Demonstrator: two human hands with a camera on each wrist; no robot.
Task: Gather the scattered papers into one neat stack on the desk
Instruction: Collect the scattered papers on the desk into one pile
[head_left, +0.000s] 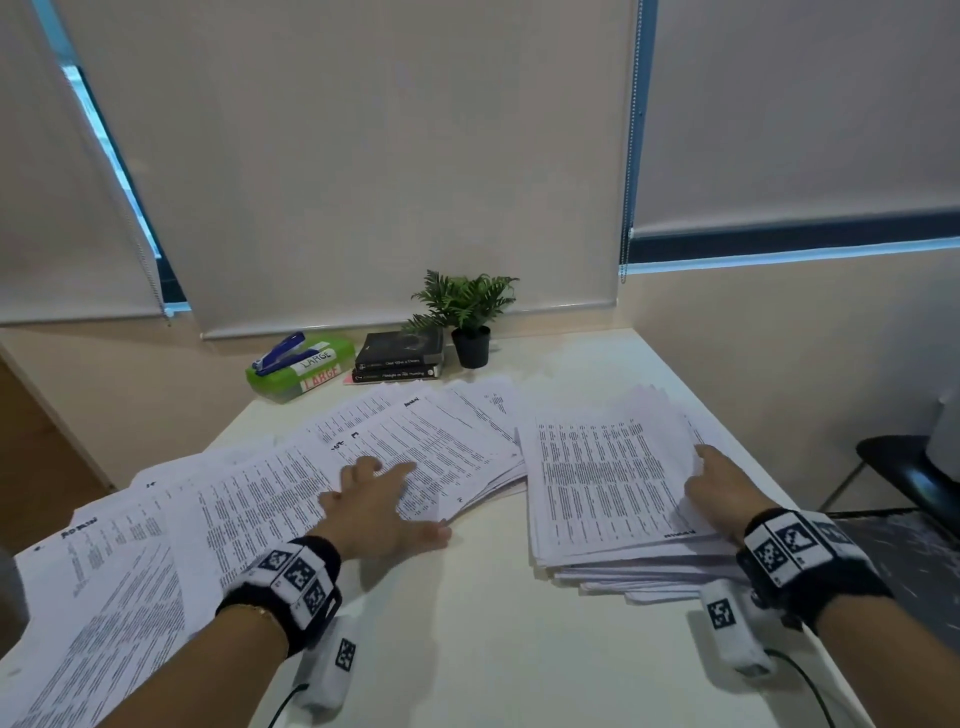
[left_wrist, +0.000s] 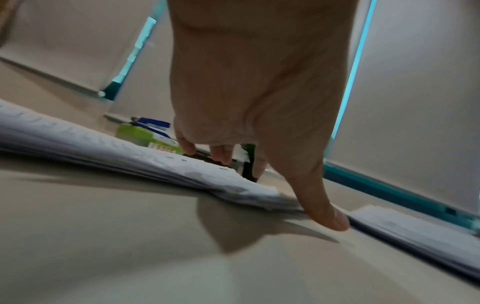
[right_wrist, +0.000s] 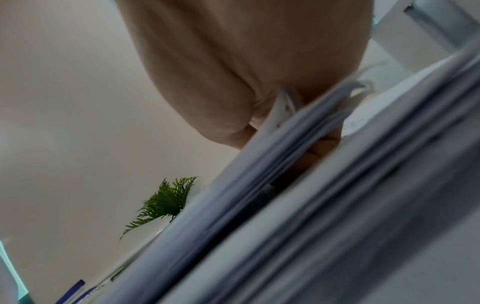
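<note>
Green box (head_left: 298, 370), books (head_left: 399, 358) border scattered papers (head_left: 260, 499).

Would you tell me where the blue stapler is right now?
In the head view, the blue stapler lies atop the green box at the desk's far left, beside the black books.

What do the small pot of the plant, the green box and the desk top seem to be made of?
Pot: probably plastic, matte black, smooth walls with no glaze shine. Green box: seems plastic, glossy bright green with soft reflections; paper-looking labels reading LARGE. Desk top: looks like laminate or painted board, smooth cream with a dull sheen and no visible wood grain.
</note>
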